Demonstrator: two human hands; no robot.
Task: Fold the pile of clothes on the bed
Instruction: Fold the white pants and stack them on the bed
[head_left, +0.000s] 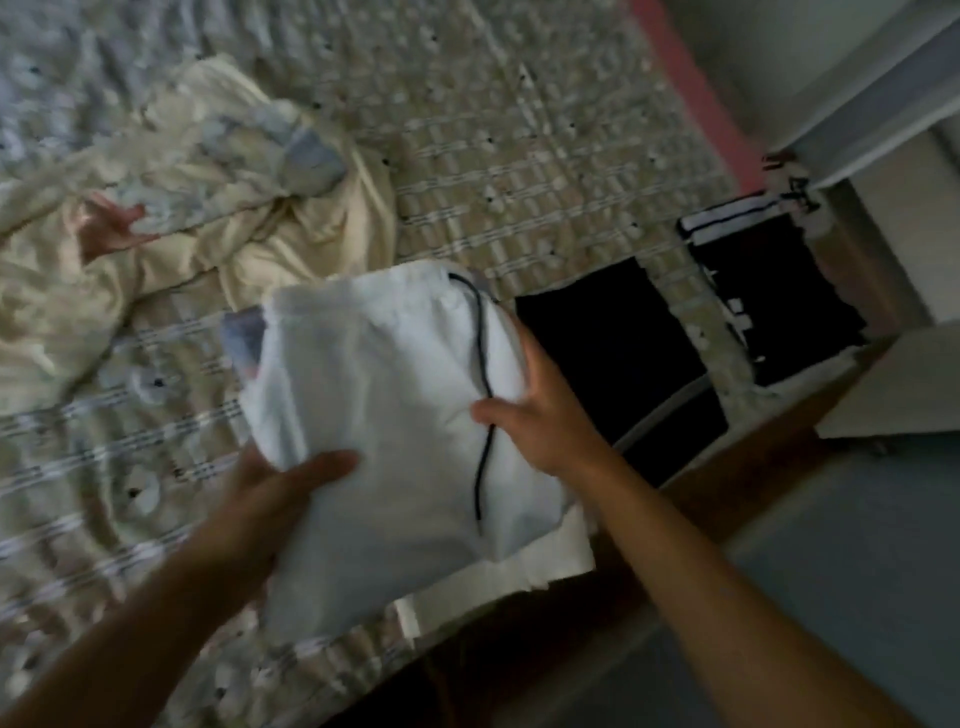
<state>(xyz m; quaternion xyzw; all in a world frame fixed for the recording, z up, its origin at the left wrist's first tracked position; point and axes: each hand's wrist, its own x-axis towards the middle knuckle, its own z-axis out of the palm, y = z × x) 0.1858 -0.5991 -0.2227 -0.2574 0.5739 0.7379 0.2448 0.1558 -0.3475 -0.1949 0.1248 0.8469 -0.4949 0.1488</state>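
A folded white garment (395, 415) with a black drawstring (483, 395) hangs just above the bed, held between both hands. My left hand (280, 493) grips its lower left edge, thumb on top. My right hand (540, 405) holds its right side, thumb over the cloth near the drawstring. A crumpled pile of cream and pale blue clothes (197, 197) lies at the back left of the patterned bed cover (519, 156). Two folded black garments lie to the right: one (613, 353) beside my right hand, another with white stripes (769, 296) at the bed's corner.
The bed's wooden edge (727, 467) runs diagonally at lower right, with grey floor (831, 571) beyond it. White furniture (893, 93) stands at the top right. A white cloth (519, 571) lies under the held garment at the bed's edge.
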